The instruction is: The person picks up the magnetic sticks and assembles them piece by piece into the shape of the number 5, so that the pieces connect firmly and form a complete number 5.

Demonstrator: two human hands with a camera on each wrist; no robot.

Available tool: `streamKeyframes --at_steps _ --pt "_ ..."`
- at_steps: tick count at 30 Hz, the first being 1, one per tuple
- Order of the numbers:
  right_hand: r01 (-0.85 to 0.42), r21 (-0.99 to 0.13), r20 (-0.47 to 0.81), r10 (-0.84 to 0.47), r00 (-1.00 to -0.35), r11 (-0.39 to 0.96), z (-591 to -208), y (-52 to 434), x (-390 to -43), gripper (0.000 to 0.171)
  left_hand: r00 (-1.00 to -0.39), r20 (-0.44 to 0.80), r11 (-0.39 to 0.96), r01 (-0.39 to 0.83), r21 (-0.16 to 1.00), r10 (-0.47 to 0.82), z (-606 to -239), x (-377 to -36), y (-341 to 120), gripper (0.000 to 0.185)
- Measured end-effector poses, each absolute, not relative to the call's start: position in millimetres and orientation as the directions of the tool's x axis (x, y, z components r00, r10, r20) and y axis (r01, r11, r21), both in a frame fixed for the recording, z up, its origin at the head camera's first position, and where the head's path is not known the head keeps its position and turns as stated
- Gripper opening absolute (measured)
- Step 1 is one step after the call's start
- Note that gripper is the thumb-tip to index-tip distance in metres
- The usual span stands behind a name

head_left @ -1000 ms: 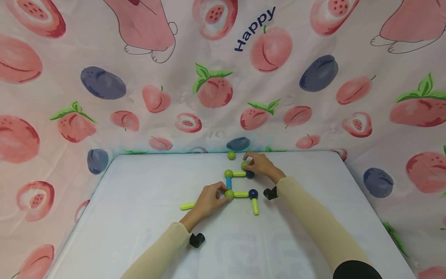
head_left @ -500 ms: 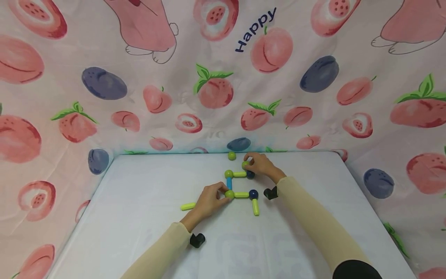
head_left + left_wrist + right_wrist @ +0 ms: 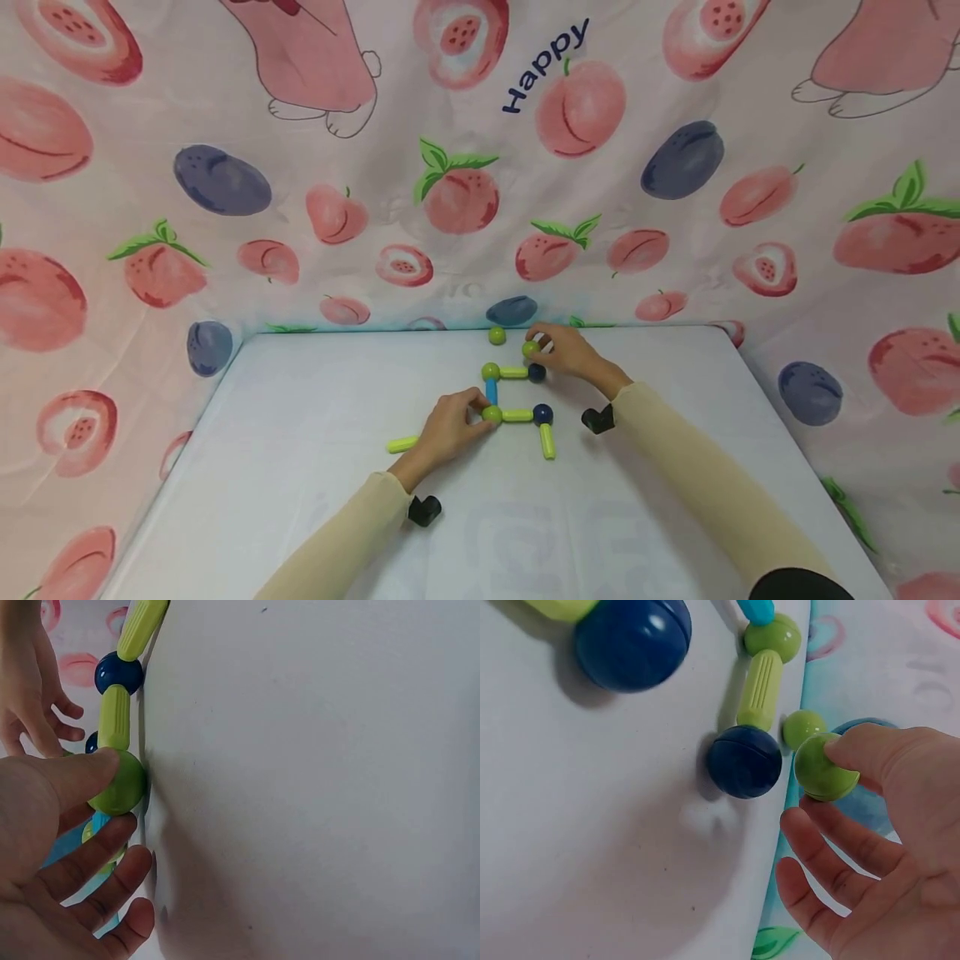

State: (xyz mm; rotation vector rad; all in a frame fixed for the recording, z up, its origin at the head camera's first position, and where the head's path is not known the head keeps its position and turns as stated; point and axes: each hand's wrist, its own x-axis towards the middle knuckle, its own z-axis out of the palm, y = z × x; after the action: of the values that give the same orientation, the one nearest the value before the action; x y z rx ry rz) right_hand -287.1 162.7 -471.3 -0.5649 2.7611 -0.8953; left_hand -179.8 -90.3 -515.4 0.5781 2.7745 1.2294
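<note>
Down at the lower right edge of the frame we see a black rounded shape point(image 3: 801, 585) over the right sleeve point(image 3: 697, 475), with the left sleeve point(image 3: 337, 533) reaching in from bottom centre. We're on the white worktop point(image 3: 480, 508) now, where a loose rod point(image 3: 402, 444) lies left of centre, partly hidden by the left arm. Right of it, a yellow-green rod point(image 3: 547, 442) points down the frame from the near blue ball point(image 3: 542, 415).

And here's the left hand point(image 3: 450, 429), its grip narrow, thumb and fingers on the corner green ball point(image 3: 492, 414) at centre! A near crossbar point(image 3: 517, 416) ties that to the blue ball; a blue rod point(image 3: 491, 392) climbs to the upper green ball point(image 3: 491, 372), and a far crossbar point(image 3: 513, 372) runs right to the far blue ball point(image 3: 536, 372).

Just above that, we've got the right hand point(image 3: 566, 352), grip pinching a single green ball point(image 3: 531, 349), a slim gap showing in the right wrist view. Another green ball point(image 3: 497, 335) sits by the far edge, and behind it we see the fruit-print cloth point(image 3: 465, 108).
</note>
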Motion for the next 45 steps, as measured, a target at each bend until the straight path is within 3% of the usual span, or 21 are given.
streamKeyframes --at_steps 8,25,45 --pt "-0.376 -0.592 0.004 -0.465 -0.885 0.712 -466.4 173.6 -273.2 0.026 -0.934 0.101 0.628 0.306 0.716 0.341 -517.1 -188.9 -89.6 0.020" --pt "-0.398 -0.642 0.038 -0.491 -0.871 0.656 -465.1 199.4 -232.0 0.030 -0.942 0.060 0.628 0.266 0.732 0.330 -514.0 -205.2 -86.5 0.022" --pt "-0.384 -0.720 0.048 -0.511 -0.858 0.578 -482.3 206.4 -178.3 0.031 -0.942 0.096 0.616 0.286 0.734 0.323 -517.0 -218.1 -87.0 0.020"
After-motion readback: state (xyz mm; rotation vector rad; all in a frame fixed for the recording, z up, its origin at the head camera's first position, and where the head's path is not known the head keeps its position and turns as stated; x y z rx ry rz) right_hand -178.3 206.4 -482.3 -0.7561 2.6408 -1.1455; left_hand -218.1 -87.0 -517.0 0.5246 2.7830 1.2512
